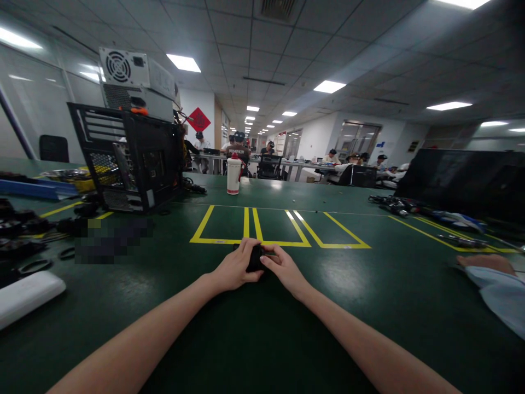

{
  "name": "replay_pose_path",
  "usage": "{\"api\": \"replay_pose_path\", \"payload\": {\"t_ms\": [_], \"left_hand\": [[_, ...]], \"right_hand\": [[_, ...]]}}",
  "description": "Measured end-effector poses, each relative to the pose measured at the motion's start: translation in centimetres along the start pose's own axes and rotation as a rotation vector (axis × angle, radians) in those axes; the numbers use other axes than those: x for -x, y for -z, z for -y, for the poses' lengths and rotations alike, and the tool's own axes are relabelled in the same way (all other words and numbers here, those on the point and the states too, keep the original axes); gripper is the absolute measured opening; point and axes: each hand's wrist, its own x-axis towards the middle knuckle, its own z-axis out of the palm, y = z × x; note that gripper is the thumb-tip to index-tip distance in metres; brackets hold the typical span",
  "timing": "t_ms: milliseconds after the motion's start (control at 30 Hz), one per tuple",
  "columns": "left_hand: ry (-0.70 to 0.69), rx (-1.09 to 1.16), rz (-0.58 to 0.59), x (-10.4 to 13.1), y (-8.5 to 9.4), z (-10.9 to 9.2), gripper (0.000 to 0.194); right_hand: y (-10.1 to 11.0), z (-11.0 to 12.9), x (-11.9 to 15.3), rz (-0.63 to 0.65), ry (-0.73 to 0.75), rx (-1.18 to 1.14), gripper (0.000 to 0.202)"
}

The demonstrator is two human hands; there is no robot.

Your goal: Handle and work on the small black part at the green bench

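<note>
Between my two hands is a small black object, low over the green table; its kind does not show. My left hand wraps round it from the left, with the thumb below and the fingers over the top. From the right, my right hand pinches its edge with thumb and fingertips. Much of the object is hidden by my fingers. Just beyond my hands, yellow tape rectangles are marked on the table.
A black computer case with a power supply on top stands at left. A white bottle is at the back. Left lie cables and a white box. Another person's sleeve rests at right, near a black monitor.
</note>
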Motion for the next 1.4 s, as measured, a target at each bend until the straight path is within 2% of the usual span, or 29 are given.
{"api": "replay_pose_path", "payload": {"t_ms": [267,433,600,867,1133,1400], "left_hand": [[-0.023,-0.020,-0.006,0.0,0.1,0.0,0.056],[-0.022,-0.036,-0.023,0.0,-0.2,0.3,0.057],[-0.030,-0.017,-0.010,0.1,-0.1,0.3,0.057],[-0.029,-0.016,0.000,0.1,0.0,0.4,0.057],[-0.041,-0.024,-0.009,0.1,-0.2,0.7,0.059],[-0.060,-0.033,-0.025,0.0,-0.5,1.1,0.058]], "right_hand": [[0.0,-0.3,-0.1,-0.009,0.048,-0.014,0.021],[-0.1,-0.9,-0.1,0.036,0.085,-0.097,0.029],[-0.3,-0.8,-0.2,-0.026,0.108,-0.052,0.018],[-0.1,-0.7,-0.3,-0.013,0.050,0.002,0.027],[-0.2,-0.7,-0.2,-0.026,0.090,-0.008,0.017],[0.0,-1.1,-0.2,0.031,0.074,-0.054,0.032]]}}
